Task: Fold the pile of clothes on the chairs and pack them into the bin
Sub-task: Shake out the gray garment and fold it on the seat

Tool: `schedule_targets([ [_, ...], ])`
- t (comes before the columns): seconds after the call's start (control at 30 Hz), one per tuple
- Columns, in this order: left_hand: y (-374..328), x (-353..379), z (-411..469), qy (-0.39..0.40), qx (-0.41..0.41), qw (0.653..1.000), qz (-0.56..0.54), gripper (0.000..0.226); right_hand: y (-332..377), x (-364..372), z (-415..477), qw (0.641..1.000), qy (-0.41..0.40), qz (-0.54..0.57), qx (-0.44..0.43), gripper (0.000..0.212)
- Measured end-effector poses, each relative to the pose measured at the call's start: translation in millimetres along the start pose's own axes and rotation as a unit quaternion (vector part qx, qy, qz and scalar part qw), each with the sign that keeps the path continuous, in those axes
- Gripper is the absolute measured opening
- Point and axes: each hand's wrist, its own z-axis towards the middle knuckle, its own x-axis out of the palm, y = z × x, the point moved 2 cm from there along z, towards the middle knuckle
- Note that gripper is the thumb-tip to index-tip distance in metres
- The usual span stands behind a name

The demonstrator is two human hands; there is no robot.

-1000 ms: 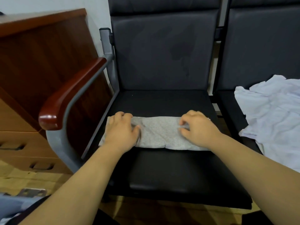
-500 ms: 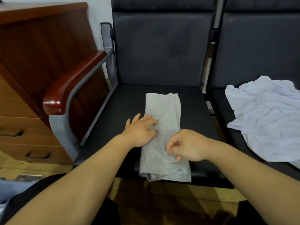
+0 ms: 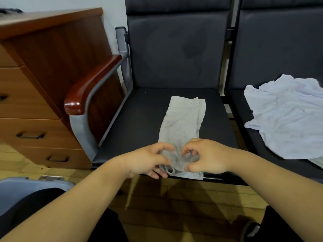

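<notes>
- Left hand and right hand pinched the near end of the grey garment, likely to fold it away.
- It lay lengthwise on the chair seat.

- Left forearm and right forearm are both bare, all the way from the frame edge to the wrist.
- Left hand and right hand are bare too, with fingers on the short, rounded side.
- Black clothing over the lap, plain dark fabric with no print I can make out.
- More dark fabric at lower right.
- There's a dark rounded thing with a pale patch down there, maybe a shoe, too blurry to call.
</notes>
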Motion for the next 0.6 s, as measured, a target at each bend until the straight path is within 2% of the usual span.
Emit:
schedule_targets([
  [0.07, 4.5, 2.3, -6.0, 0.040, 0.010, 0.999, -0.017, 0.024, 3.7, 2.8, -6.3, 1.000, 0.009, -0.020, 0.003, 0.062],
  [0.13, 5.0, -0.1, -8.1, 0.039, 0.028, 0.997, -0.060, 0.026, 6.6, 8.3, -9.8, 0.999, -0.002, -0.052, 0.000, 0.072],
  [0.2, 1.7, -2.3, -10.6, 0.028, 0.043, 0.992, -0.115, 0.035, 9.3, 16.6, -11.9, 0.996, -0.034, -0.080, -0.005, 0.073],
  [0.27, -3.2, -4.8, -10.6, 0.013, 0.059, 0.990, -0.130, 0.036, 10.8, 24.2, -9.6, 0.991, -0.087, -0.105, -0.015, 0.063],
  [0.33, -5.5, -7.3, -10.5, -0.041, 0.073, 0.995, -0.057, 0.035, 12.2, 32.6, -7.0, 0.983, -0.135, -0.124, -0.023, 0.042],
  [0.37, -6.3, -9.7, -9.2, -0.092, 0.081, 0.992, 0.026, 0.031, 12.3, 36.2, -5.4, 0.981, -0.154, -0.113, -0.025, 0.031],
  [0.43, -7.7, -13.2, -7.5, -0.194, 0.078, 0.952, 0.222, 0.020, 11.9, 37.1, -4.1, 0.983, -0.178, -0.031, -0.011, 0.009],
  [0.5, -10.1, -14.3, -9.7, -0.244, 0.079, 0.927, 0.272, 0.015, 9.2, 29.3, -2.5, 0.982, -0.180, 0.043, 0.023, 0.012],
  [0.6, -21.7, -20.6, -17.2, -0.260, 0.127, 0.910, 0.298, 0.013, 4.0, 10.6, -1.0, 0.974, -0.166, 0.135, 0.071, 0.018],
])
